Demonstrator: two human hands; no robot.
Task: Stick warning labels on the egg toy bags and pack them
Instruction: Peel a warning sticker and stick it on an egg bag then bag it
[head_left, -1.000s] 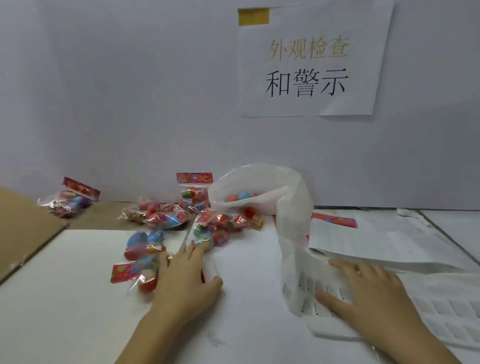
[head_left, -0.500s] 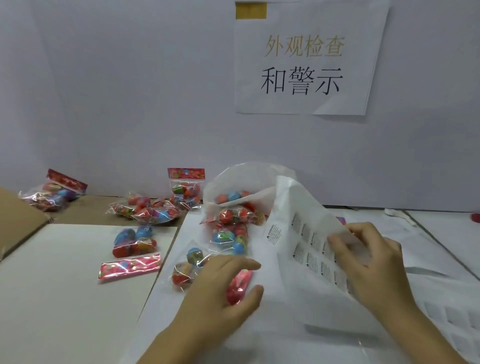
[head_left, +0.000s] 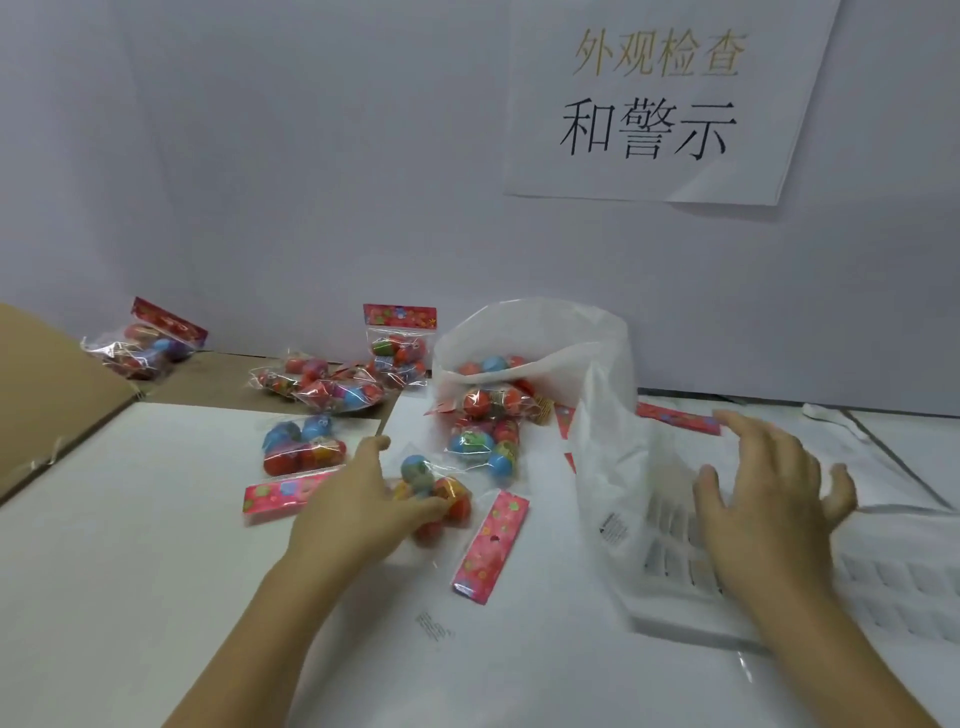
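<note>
Egg toy bags (head_left: 304, 447) lie left of and before the big plastic bag (head_left: 535, 332), with more inside it. Label sheets (head_left: 883, 587) lie right of it. The paper sign (head_left: 660, 98) hangs behind it.

Between my hands the desk (head_left: 545, 665) lies bare, an open lane back toward me. The white board (head_left: 130, 519) left of my left hand (head_left: 358, 512) is free too. Ahead, egg bags (head_left: 483, 441) crowd the middle, one gripped in my left hand, with the sack (head_left: 535, 332) standing behind them. The label sheet (head_left: 618, 493) curls up just beside my right hand (head_left: 763, 499), walling it from the centre.
</note>
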